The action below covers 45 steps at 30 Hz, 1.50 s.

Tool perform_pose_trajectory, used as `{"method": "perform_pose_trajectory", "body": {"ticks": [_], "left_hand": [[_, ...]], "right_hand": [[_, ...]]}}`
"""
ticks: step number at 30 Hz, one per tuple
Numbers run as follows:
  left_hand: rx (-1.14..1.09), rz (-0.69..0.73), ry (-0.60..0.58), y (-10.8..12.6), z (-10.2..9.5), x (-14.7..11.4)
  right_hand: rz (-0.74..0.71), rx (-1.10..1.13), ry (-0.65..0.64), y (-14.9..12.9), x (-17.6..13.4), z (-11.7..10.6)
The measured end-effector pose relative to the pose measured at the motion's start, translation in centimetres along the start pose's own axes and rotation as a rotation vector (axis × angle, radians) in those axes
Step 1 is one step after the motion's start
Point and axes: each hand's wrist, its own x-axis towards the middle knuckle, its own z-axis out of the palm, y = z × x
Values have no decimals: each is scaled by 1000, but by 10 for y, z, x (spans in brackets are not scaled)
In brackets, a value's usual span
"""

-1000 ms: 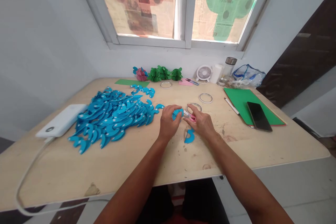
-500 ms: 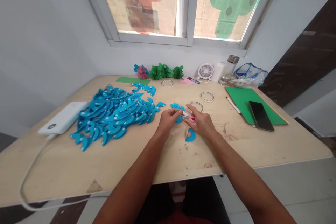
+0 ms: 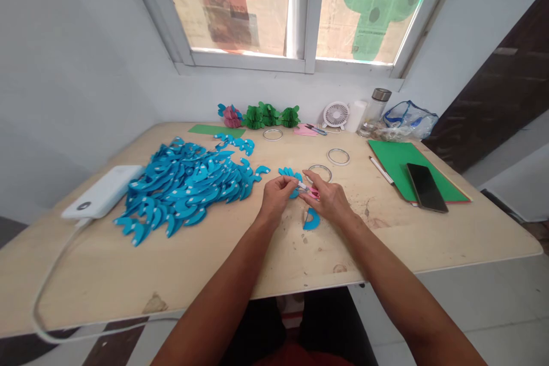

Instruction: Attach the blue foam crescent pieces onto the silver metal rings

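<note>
Pinched between the thumb and finger of my left hand (image 3: pixel 277 194) is the end of a short strip of white tape (image 3: pixel 302 186). My right hand (image 3: pixel 330 197) is closed around small pink-handled scissors (image 3: pixel 314 191), mostly covered by the fingers, with their tips at the tape. Behind my fingers lie several blue paper pieces (image 3: pixel 288 173), partly hidden. One blue half-ring paper piece (image 3: pixel 313 219) rests on the table just below my hands. A roll of tape (image 3: pixel 320 172) is right behind my right hand.
A big heap of blue paper pieces (image 3: pixel 189 183) covers the table's left, beside a white power bank (image 3: pixel 103 191) with a cable. More tape rolls (image 3: pixel 338 156) lie behind. A phone (image 3: pixel 426 186) rests on green sheets (image 3: pixel 398 163) at right; a small fan (image 3: pixel 336 115) stands at the back.
Both hands stay nearly in place, still holding the tape and the scissors. The view has shifted very slightly.
</note>
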Motion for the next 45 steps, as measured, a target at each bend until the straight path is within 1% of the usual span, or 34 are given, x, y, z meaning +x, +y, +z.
{"method": "perform_pose_trajectory", "body": {"ticks": [7, 10, 15, 18, 21, 23, 26, 29, 34, 40, 43, 45], "left_hand": [[-3, 35, 45, -3, 5, -3], [-29, 49, 47, -6, 5, -2], [-99, 49, 94, -7, -2, 6], [-112, 27, 96, -7, -6, 9], [-115, 11, 77, -7, -5, 8], [-129, -2, 64, -7, -4, 7], [-165, -28, 45, -6, -4, 6], [-207, -60, 27, -5, -4, 5], [-282, -144, -41, -4, -3, 1], [-402, -247, -161, 2, -2, -5], [-458, -285, -233, 4, -2, -7], [-483, -305, -269, 5, -3, -9]], "right_hand": [[-3, -26, 5, 0, 1, -1], [-6, -49, 18, 1, 1, 0], [-9, -69, 15, 3, -1, 1], [-1, -47, 20, 4, -1, 1], [37, -22, 29, 4, 0, 0], [88, -4, 36, 5, 1, -1], [198, 4, 55, 11, 3, -2], [313, -55, 51, 19, 4, -5], [467, -211, -89, 30, 5, -12], [548, -262, -218, 31, 4, -15], [558, -277, -235, 33, 2, -15], [562, -285, -208, 36, 1, -15]]}}
